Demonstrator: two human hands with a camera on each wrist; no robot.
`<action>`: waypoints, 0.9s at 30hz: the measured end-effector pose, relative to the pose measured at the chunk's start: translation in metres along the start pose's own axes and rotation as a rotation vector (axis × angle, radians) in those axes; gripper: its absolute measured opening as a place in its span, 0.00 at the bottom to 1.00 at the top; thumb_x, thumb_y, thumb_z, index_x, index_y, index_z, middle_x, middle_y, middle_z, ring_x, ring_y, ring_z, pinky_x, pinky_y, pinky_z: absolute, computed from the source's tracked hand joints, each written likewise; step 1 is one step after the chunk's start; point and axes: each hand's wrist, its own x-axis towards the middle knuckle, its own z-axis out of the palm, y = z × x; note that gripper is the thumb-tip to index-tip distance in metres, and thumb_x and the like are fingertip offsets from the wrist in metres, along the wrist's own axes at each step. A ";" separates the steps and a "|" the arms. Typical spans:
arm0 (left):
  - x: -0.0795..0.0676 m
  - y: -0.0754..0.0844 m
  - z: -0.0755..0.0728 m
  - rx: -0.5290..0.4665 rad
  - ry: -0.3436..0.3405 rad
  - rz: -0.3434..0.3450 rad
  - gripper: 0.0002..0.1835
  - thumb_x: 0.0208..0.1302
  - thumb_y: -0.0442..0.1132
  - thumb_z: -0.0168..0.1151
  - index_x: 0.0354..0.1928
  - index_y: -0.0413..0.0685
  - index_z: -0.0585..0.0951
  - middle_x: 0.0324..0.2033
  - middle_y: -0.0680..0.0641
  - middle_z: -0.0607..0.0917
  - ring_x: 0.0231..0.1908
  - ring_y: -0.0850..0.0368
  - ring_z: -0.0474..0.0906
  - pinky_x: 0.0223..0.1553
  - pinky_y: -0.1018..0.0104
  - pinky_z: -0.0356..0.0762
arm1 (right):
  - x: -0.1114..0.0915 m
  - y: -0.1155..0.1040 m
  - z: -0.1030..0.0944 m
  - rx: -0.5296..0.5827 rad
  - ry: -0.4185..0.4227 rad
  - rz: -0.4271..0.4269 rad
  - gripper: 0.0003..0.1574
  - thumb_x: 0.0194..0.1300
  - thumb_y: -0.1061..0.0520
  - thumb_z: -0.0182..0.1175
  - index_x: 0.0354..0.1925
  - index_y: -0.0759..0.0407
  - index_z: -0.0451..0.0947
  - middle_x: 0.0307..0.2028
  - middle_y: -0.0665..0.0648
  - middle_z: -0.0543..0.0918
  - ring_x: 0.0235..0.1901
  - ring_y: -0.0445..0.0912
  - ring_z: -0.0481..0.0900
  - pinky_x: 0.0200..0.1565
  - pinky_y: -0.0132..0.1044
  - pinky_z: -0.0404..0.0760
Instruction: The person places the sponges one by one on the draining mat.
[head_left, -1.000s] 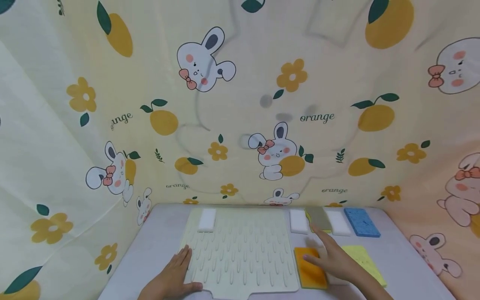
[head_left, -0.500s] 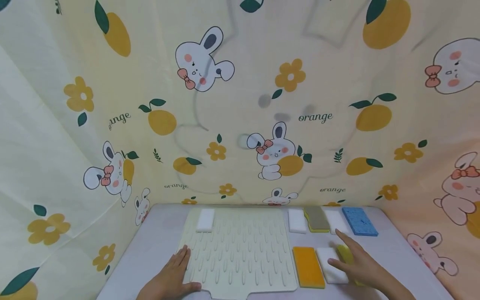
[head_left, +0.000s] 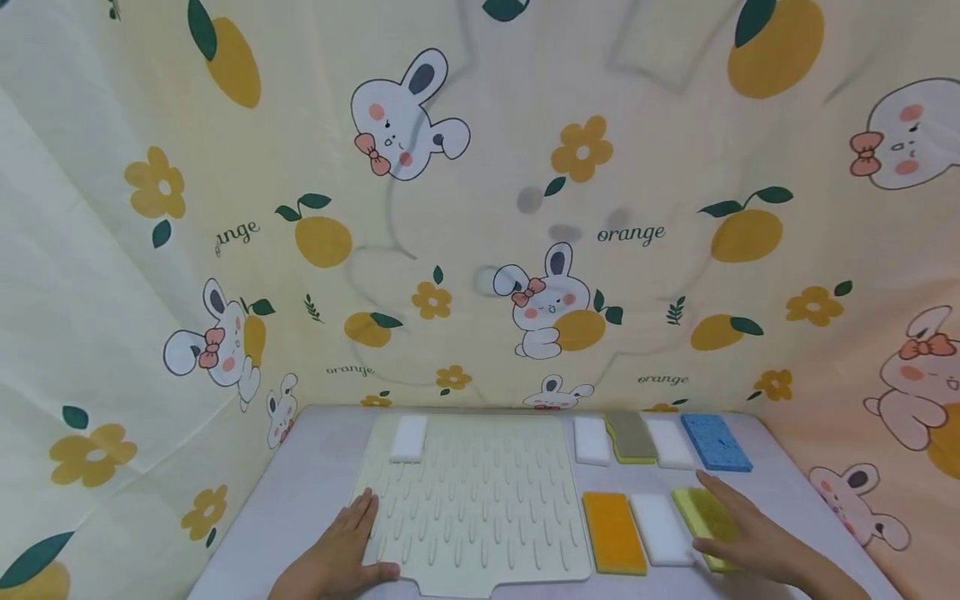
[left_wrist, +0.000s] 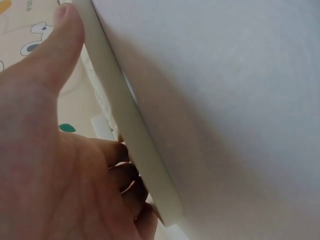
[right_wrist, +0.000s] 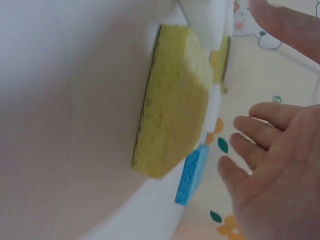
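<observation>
My left hand point(head_left: 337, 546) rests at the left edge of a pale, ridged drying mat point(head_left: 480, 508), fingers stretched along it. In the left wrist view, the thumb and fingertips lie against the mat's raised edge point(left_wrist: 125, 115). My right hand point(head_left: 753, 537) hovers over a yellow sponge point(head_left: 688, 505), spread and holding nothing. A gap shows between the fingers and that sponge point(right_wrist: 172, 105) in the right wrist view. Just left of it lie a white sponge point(head_left: 662, 529) and an orange sponge point(head_left: 615, 533). Another white sponge point(head_left: 408, 438) sits at the mat's far left.
Behind the near sponges is a back row: a white sponge point(head_left: 592, 441), a grey-topped yellow sponge point(head_left: 632, 437), a further white sponge point(head_left: 671, 442) and a blue sponge point(head_left: 716, 442). All stand on a white table point(head_left: 262, 508), with a patterned curtain point(head_left: 480, 208) around it.
My right hand has moved rightward, from over the orange sponge, past the near white one, to over the yellow sponge. My left hand stays at the mat's edge. The sponges have not moved.
</observation>
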 end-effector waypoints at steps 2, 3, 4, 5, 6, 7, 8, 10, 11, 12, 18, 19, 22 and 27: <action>0.000 0.000 0.000 0.009 0.001 -0.001 0.68 0.58 0.72 0.73 0.81 0.27 0.56 0.83 0.29 0.53 0.83 0.33 0.49 0.82 0.37 0.50 | -0.001 0.006 -0.001 -0.012 -0.006 -0.012 0.71 0.69 0.35 0.72 0.83 0.72 0.44 0.78 0.85 0.48 0.72 0.87 0.50 0.59 0.87 0.65; 0.001 -0.001 0.000 0.014 0.002 -0.001 0.68 0.58 0.73 0.72 0.82 0.27 0.56 0.83 0.29 0.53 0.83 0.33 0.49 0.82 0.37 0.50 | -0.002 0.008 -0.001 -0.018 -0.004 -0.023 0.71 0.68 0.36 0.73 0.83 0.73 0.44 0.77 0.85 0.48 0.72 0.87 0.49 0.59 0.88 0.64; 0.001 -0.001 0.000 0.016 0.002 -0.001 0.68 0.58 0.73 0.72 0.82 0.28 0.56 0.83 0.29 0.53 0.83 0.33 0.49 0.82 0.37 0.50 | -0.003 0.011 -0.001 -0.027 -0.001 -0.034 0.71 0.67 0.37 0.73 0.83 0.74 0.44 0.77 0.86 0.48 0.72 0.88 0.48 0.60 0.88 0.62; 0.001 -0.001 0.000 0.016 0.003 -0.001 0.68 0.58 0.73 0.72 0.82 0.28 0.56 0.83 0.29 0.53 0.83 0.33 0.49 0.82 0.37 0.50 | -0.004 0.013 -0.001 -0.036 0.004 -0.044 0.72 0.67 0.37 0.74 0.82 0.74 0.44 0.77 0.86 0.47 0.72 0.88 0.47 0.60 0.89 0.61; 0.001 -0.001 0.000 0.016 0.003 0.000 0.68 0.58 0.73 0.72 0.82 0.28 0.56 0.83 0.29 0.53 0.83 0.33 0.49 0.82 0.37 0.49 | -0.005 0.015 -0.001 -0.045 0.010 -0.056 0.72 0.66 0.38 0.75 0.82 0.75 0.44 0.77 0.86 0.47 0.72 0.88 0.47 0.60 0.89 0.61; 0.001 -0.001 0.000 0.013 0.002 -0.001 0.68 0.58 0.73 0.72 0.82 0.28 0.56 0.83 0.29 0.53 0.83 0.33 0.49 0.82 0.37 0.50 | -0.007 0.017 -0.001 -0.053 0.012 -0.060 0.73 0.65 0.38 0.75 0.82 0.75 0.44 0.77 0.86 0.46 0.71 0.88 0.46 0.60 0.89 0.60; 0.001 -0.001 0.000 0.009 0.002 -0.001 0.68 0.58 0.73 0.72 0.82 0.28 0.56 0.83 0.29 0.53 0.83 0.33 0.49 0.82 0.37 0.49 | -0.008 0.018 0.000 -0.060 0.011 -0.064 0.74 0.64 0.38 0.76 0.82 0.75 0.43 0.77 0.87 0.46 0.71 0.88 0.46 0.59 0.90 0.60; 0.001 -0.001 -0.001 0.000 -0.003 -0.001 0.68 0.58 0.73 0.73 0.82 0.27 0.56 0.83 0.29 0.53 0.83 0.32 0.49 0.82 0.37 0.49 | -0.009 0.019 0.000 -0.064 -0.002 -0.047 0.76 0.63 0.38 0.77 0.82 0.75 0.42 0.76 0.87 0.44 0.71 0.88 0.45 0.59 0.90 0.60; 0.001 0.000 -0.001 0.000 -0.005 -0.003 0.68 0.58 0.73 0.73 0.81 0.27 0.56 0.83 0.29 0.53 0.83 0.32 0.49 0.82 0.37 0.49 | -0.009 0.019 0.001 -0.063 -0.010 -0.029 0.77 0.62 0.37 0.78 0.82 0.74 0.41 0.76 0.87 0.44 0.71 0.88 0.44 0.59 0.90 0.60; 0.001 0.000 -0.001 -0.002 -0.008 -0.002 0.68 0.58 0.73 0.73 0.81 0.27 0.56 0.83 0.29 0.53 0.83 0.32 0.49 0.82 0.37 0.49 | -0.010 0.019 0.001 -0.057 -0.020 -0.008 0.79 0.61 0.37 0.78 0.82 0.73 0.40 0.76 0.87 0.43 0.71 0.88 0.44 0.60 0.90 0.59; 0.001 0.000 -0.001 0.003 -0.010 0.000 0.67 0.59 0.72 0.73 0.81 0.27 0.56 0.83 0.28 0.54 0.83 0.32 0.50 0.81 0.36 0.50 | -0.009 0.017 0.002 -0.043 -0.072 0.086 0.82 0.58 0.37 0.80 0.83 0.71 0.37 0.78 0.85 0.41 0.72 0.88 0.41 0.62 0.89 0.58; 0.001 0.000 -0.001 0.001 -0.008 -0.001 0.67 0.59 0.72 0.73 0.81 0.27 0.56 0.83 0.28 0.54 0.82 0.32 0.50 0.81 0.36 0.50 | -0.009 0.017 0.003 -0.046 -0.076 0.090 0.82 0.58 0.37 0.80 0.83 0.71 0.37 0.78 0.85 0.41 0.73 0.88 0.41 0.62 0.89 0.58; 0.000 0.002 -0.002 -0.002 -0.010 -0.004 0.67 0.58 0.71 0.73 0.81 0.27 0.56 0.83 0.28 0.54 0.82 0.32 0.50 0.81 0.36 0.50 | -0.007 0.018 0.003 -0.050 -0.085 0.098 0.83 0.58 0.37 0.80 0.83 0.72 0.37 0.77 0.86 0.42 0.73 0.87 0.42 0.63 0.88 0.59; -0.001 0.005 -0.005 0.002 -0.015 -0.018 0.67 0.58 0.72 0.73 0.81 0.28 0.56 0.83 0.29 0.54 0.83 0.32 0.49 0.81 0.36 0.50 | -0.005 0.019 0.001 -0.060 -0.086 0.071 0.82 0.58 0.37 0.80 0.83 0.73 0.38 0.79 0.84 0.40 0.74 0.87 0.41 0.63 0.88 0.58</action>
